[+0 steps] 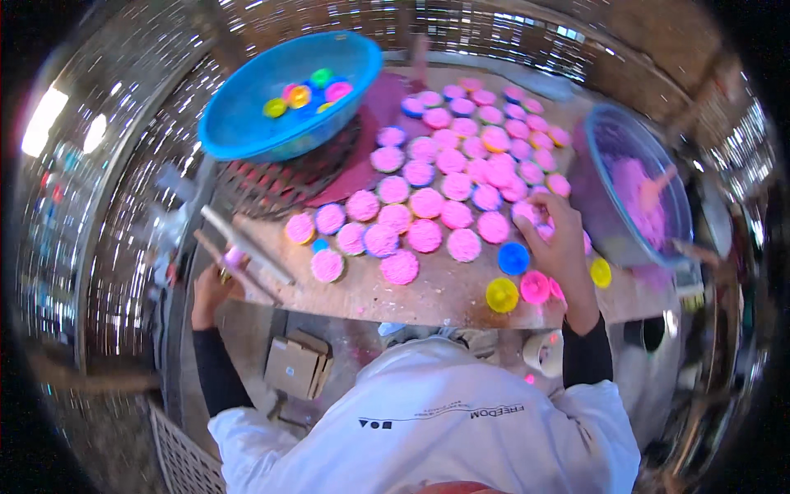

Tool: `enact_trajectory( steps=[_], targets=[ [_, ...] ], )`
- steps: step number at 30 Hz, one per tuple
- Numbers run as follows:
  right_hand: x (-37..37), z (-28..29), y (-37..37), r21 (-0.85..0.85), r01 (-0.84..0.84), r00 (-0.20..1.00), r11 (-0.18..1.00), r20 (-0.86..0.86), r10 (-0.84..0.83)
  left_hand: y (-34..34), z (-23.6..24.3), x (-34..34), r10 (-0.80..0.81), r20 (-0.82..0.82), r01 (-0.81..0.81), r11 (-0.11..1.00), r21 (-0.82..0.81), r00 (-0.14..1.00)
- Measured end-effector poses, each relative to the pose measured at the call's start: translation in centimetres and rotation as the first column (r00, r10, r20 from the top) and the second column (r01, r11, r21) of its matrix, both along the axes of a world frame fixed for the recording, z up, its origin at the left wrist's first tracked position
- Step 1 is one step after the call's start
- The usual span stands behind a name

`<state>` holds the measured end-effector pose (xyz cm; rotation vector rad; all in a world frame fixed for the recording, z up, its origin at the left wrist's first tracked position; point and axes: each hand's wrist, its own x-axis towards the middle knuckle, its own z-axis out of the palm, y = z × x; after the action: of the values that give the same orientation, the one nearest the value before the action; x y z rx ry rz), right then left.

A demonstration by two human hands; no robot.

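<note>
At the right front of the wooden table, my right hand (560,247) reaches over the small cups. Its thumb and fingers are closed around a cup filled with pink powder (525,213). Many similar pink-filled cups (425,235) spread over the table beyond it. Nearer my right wrist are a blue cup (513,258), a yellow cup (502,295) and a pink cup (535,286). My left hand (216,286) is at the table's left front corner, beside a thin wooden stick (257,290) and a pale bar (247,245); its fingers are partly hidden and blurred.
A large blue basin (239,136) with several coloured cups stands on a dark woven basket (280,185) at the back left. To the right, a deep tub (588,218) holds pink powder and a pink scoop (654,192). A cardboard box (295,365) lies below the table.
</note>
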<state>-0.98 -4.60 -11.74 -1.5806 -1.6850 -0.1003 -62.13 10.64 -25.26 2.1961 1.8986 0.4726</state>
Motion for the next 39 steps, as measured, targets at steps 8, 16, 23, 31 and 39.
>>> enact_trajectory(
  steps=[8,16,23,31,39],
  targets=[
    [1.9,-4.2,-6.9,-0.174,0.225,0.959,0.959,-0.134,-0.250,-5.2,4.4,4.1,-0.021,0.412,-0.011,0.997,0.074,0.911],
    [-5.0,0.9,-5.7,-0.198,-0.417,0.767,0.887,-0.600,0.227,-11.7,15.8,24.6,-0.280,0.570,-0.391,0.497,0.774,0.772],
    [-3.8,4.0,-5.9,-0.430,-0.883,0.469,0.189,-0.781,0.412,-12.1,15.8,36.9,-0.522,0.385,0.210,0.760,0.615,0.762],
    [5.6,6.0,-12.7,-0.384,-0.814,0.354,0.437,-0.923,-0.150,-8.3,18.9,46.2,-0.259,0.827,0.728,0.392,0.562,-0.499],
    [9.5,3.9,-11.5,-0.571,-0.802,0.511,0.175,-0.808,-0.293,-6.9,13.1,51.2,0.450,0.478,0.638,0.329,0.697,-0.754]
  ],
)
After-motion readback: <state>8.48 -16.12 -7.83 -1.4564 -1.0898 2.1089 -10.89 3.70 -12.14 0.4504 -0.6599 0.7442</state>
